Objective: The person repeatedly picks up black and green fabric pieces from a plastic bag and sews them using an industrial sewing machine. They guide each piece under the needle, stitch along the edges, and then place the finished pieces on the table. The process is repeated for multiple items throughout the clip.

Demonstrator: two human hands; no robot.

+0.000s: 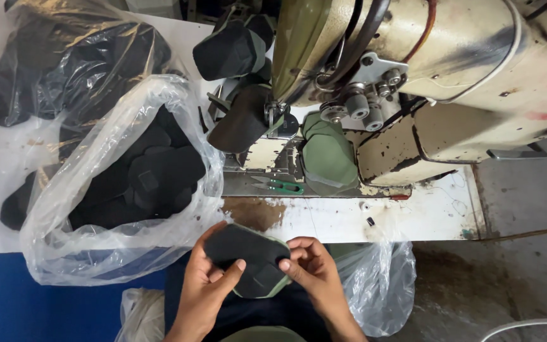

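Here, head view: a black fabric piece (243,250) w/ green backing sits low centre, just in front of the white table edge (413,221), held between both hands. It looks light, soft and floppy, best gripped at the edges. Left hand (205,282) cups the left edge, fingers curled under, thumb on top; right hand (311,266) pinches the right edge. A clear bag of black pieces (140,180) lies left, sewing machine (425,76) and green snips (280,185) beyond.

Even daylight, sharp focus, glare on plastic bag (96,190).
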